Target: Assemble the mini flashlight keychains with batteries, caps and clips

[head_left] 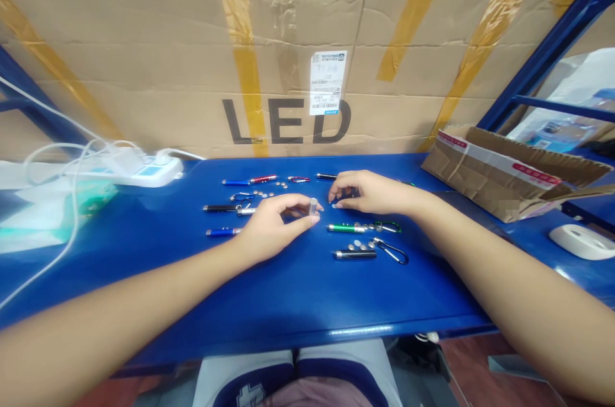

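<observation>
My left hand [276,221] pinches a short silver tube [312,206] upright between thumb and fingers, just above the blue table. It looks like the barrel of a small pen-like torch. To its right, my right hand [362,192] is low over the tabletop, fingers curled towards the thumb; whatever is at its fingertips is too small to make out. Below it lie a green torch [342,227] and a black torch [355,254], each with button cells [358,245] and a carabiner clip [391,252] nearby. My left hand partly hides a blue torch [222,232] and a black one [220,208].
Farther back lie a red torch [264,179] and another black torch [327,176]. A large cardboard box [182,74] marked LED stands behind the table. An open carton [490,170] and a white device [582,241] are right; a power strip [158,171] with cables is left.
</observation>
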